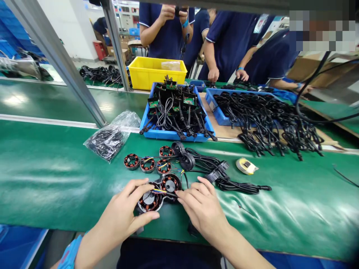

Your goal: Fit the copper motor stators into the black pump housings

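Observation:
A black twin motor housing [160, 204] lies in front of me, with two copper-wound stators [170, 184] seated in its round wells. My left hand [129, 203] curves around the housing's left well, thumb at the near edge and fingers on the far rim. At the right of the housing, my right hand [200, 203] pinches a black cable [171, 194] whose yellow and blue wires lead across to the left well. Beyond the housing, several loose stators [131, 161] rest on the green mat beside black round caps [187, 160] with coiled cables.
A blue tray [179, 135] of circuit boards with cables stands behind the parts. Another blue tray [221, 118] spills black cables at right. A plastic bag [108, 142], a tape roll [246, 166] and a metal post [64, 67] are around. Co-workers [230, 45] stand across the bench.

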`<state>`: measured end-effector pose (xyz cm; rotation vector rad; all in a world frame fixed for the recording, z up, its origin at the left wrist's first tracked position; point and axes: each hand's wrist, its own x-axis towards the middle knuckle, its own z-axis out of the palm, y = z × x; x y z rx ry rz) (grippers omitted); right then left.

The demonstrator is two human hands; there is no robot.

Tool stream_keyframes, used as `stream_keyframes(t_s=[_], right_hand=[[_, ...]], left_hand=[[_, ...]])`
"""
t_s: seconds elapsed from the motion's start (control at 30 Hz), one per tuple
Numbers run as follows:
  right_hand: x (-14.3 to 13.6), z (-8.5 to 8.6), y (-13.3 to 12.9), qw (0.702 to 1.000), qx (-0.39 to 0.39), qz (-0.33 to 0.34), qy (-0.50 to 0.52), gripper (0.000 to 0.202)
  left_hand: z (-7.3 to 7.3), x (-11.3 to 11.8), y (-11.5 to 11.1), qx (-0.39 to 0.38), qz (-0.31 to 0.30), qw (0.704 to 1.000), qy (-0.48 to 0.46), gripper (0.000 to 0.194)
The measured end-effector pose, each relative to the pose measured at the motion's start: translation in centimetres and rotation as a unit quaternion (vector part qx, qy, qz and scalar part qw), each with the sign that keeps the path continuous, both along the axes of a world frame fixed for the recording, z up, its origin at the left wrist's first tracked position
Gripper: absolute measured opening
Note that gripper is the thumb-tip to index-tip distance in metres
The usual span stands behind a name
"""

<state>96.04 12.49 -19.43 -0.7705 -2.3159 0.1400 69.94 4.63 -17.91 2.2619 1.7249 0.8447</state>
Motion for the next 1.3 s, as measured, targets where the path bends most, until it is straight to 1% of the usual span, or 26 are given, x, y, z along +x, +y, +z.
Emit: stream_keyframes(t_s=[0.13,0.2,0.27,0.33,0.4,0.53,0.63,0.7,0.77,0.83,0.93,1.03,1.1,1.2,1.3], right_hand=[[-0.2,1.5,0.0,1.000,0.002,0.017,0.015,0.013],[-0.2,2.3,0.0,0.999,0.009,0.032,0.015,0.015],[0.0,2.8,0.1,0.998,0.013,0.056,-0.003,0.020],[0.1,3.1,0.4,0.996,0.015,0.083,-0.028,0.025],[0.1,3.2,0.7,0.994,0.027,0.094,-0.051,0.027],[-0.7,3.5,1.2,0.991,0.071,0.089,-0.065,0.025],[-1.6,3.7,1.0,0.988,0.092,0.089,-0.087,0.023],[-2.0,3.6,0.7,0.985,0.105,0.077,-0.110,0.023],[-2.1,3.3,0.3,0.981,0.120,0.066,-0.135,0.025],[-2.1,3.0,-0.1,0.977,0.135,0.059,-0.152,0.027],[-2.1,2.6,-0.3,0.976,0.144,0.046,-0.156,0.029],[-2.1,2.3,-0.3,0.980,0.131,0.038,-0.144,0.027],[-2.0,2.1,-0.1,0.983,0.113,0.036,-0.139,0.025],[-1.7,1.4,-0.1,0.987,0.088,0.036,-0.128,0.024],[-1.3,0.7,-0.2,0.992,0.078,0.041,-0.087,0.027]], left_hand=[[0.3,0.0,0.1,-0.026,0.003,1.000,-0.006,0.055],[0.2,-0.2,0.0,-0.026,0.001,1.000,-0.006,0.058],[0.2,-0.3,0.1,-0.018,-0.003,1.000,-0.009,0.055],[0.1,-0.3,0.2,-0.006,-0.008,1.000,-0.014,0.047],[0.0,-0.3,0.3,0.003,-0.015,1.000,-0.011,0.041],[-0.2,-0.2,0.4,0.022,-0.036,0.999,0.017,0.041],[-0.4,-0.3,0.3,0.048,-0.055,0.997,0.040,0.043],[-0.5,-0.4,0.2,0.074,-0.079,0.992,0.059,0.038],[-0.5,-0.5,0.0,0.099,-0.110,0.986,0.072,0.028],[-0.4,-0.6,-0.1,0.114,-0.140,0.981,0.075,0.026],[0.0,-0.6,0.1,0.122,-0.180,0.973,0.082,0.022],[0.3,-0.3,0.4,0.165,-0.197,0.963,0.079,0.017],[0.4,-0.1,0.6,0.178,-0.205,0.959,0.077,0.018],[0.5,0.3,0.6,0.166,-0.226,0.956,0.082,0.024],[0.6,0.6,0.4,0.163,-0.232,0.956,0.081,0.026]])
